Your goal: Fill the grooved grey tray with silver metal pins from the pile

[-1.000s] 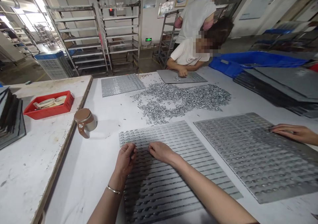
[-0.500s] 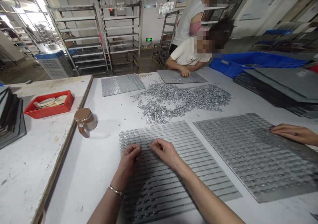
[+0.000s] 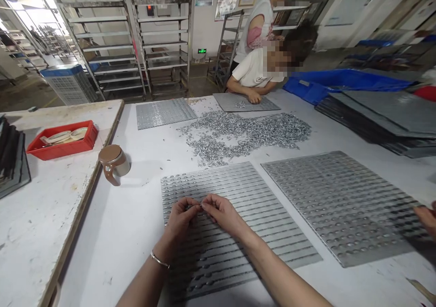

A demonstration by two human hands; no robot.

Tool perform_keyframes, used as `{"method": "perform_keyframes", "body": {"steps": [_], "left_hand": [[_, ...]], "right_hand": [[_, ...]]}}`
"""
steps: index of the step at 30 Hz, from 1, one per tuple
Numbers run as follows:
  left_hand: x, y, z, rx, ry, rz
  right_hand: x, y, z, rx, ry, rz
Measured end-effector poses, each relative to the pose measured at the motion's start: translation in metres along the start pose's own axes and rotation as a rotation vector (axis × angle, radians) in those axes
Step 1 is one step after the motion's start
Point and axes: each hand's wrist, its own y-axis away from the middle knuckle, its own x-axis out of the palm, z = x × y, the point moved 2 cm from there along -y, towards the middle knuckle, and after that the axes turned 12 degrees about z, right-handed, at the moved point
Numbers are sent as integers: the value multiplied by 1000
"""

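Note:
A grey ridged board (image 3: 272,234) lies in front of me, with small shiny oval pieces set in its rows at the left side and near corner. Over its left part, my left hand (image 3: 182,216) is closed in a pinch. My right hand (image 3: 223,214) pinches too, its fingertips meeting those of the left. Whatever is between the fingertips is too small to make out. Beyond the board spreads a loose heap of small silvery oval metal pieces (image 3: 279,130).
To the right is another board (image 3: 334,207) full of oval pieces, with a co-worker's hand (image 3: 425,218) at its edge. A brown-lidded mug (image 3: 114,161) and a red bin (image 3: 61,143) stand left. Stacked boards (image 3: 381,116) lie right; a co-worker leans over a far board (image 3: 221,101).
My hands have come together until their fingertips meet. The co-worker's hand at the right has moved toward the frame's edge, and the view has shifted slightly.

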Motion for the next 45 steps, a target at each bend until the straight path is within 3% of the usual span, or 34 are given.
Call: {"method": "perform_keyframes", "body": {"steps": [6, 11, 15, 20, 26, 29, 32, 36, 41, 45], "left_hand": [[-10, -2, -12, 13, 355, -62], [-26, -5, -23, 68, 509, -107], [-28, -5, -21, 102, 444, -131], [-28, -6, -15, 97, 356, -91], [-32, -6, -13, 86, 310, -71], [-28, -4, -13, 68, 309, -36], [-21, -2, -10, 38, 259, -4], [-10, -1, -3, 9, 130, 80], [-4, 1, -1, 15, 16, 114], [-2, 3, -3, 17, -136, 123]], "right_hand": [[-22, -5, -2, -71, -218, -206], [-33, -10, -22, -9, 118, -92], [-23, -17, -37, 55, 325, -8], [-14, -26, -30, -4, 740, -3], [-12, -36, -32, 104, 796, -46], [-14, -31, -33, 102, 664, -115], [-14, -16, -25, -11, 429, -169], [-2, 7, -9, -87, 274, -84], [9, 18, -2, -2, -47, -5], [3, 14, -9, 42, -198, 53]]}}
